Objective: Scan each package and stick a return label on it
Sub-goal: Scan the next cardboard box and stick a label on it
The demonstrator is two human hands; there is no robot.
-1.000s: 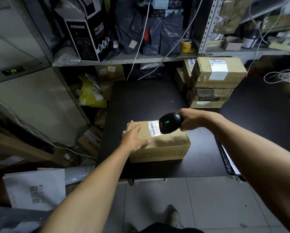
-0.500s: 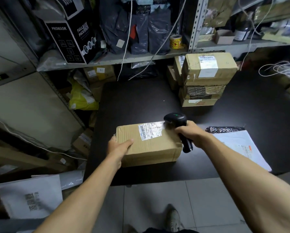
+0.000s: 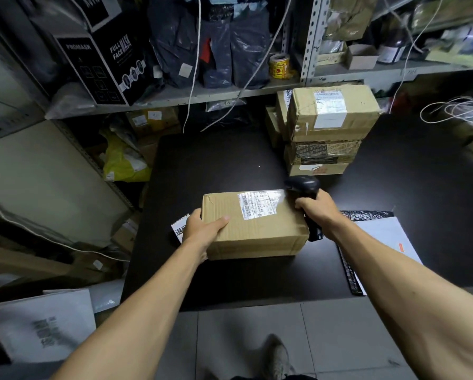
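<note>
While a brown corrugated cardboard package (image 3: 253, 224) sits on the near part of a dark matte desk (image 3: 216, 160), a person stands over it with both bare arms stretched forward. The left hand (image 3: 202, 229) grips the package's left end, thumb lying across the top and fingers wrapped down the side. The right hand (image 3: 319, 208) has its fingers closed firmly round the handle of a black handheld barcode scanner (image 3: 306, 198), whose head sits at the package's far right corner, just beside a white printed shipping label (image 3: 258, 204) under glossy tape. A small white sticker with dark characters (image 3: 180, 229) lies on the desk, partly hidden behind the left hand. To the right, a white paper sheet on a dark patterned folder (image 3: 378, 237) lies close by the right forearm. Further back stands a stack of taped brown cardboard boxes (image 3: 326, 127). Behind that, a grey metal shelf (image 3: 230, 91) carries a black face-mask carton (image 3: 103, 58), dark plastic mailer bags (image 3: 216, 39) and a yellow tape roll (image 3: 279, 65), with white cables (image 3: 194, 64) hanging down in front.
</note>
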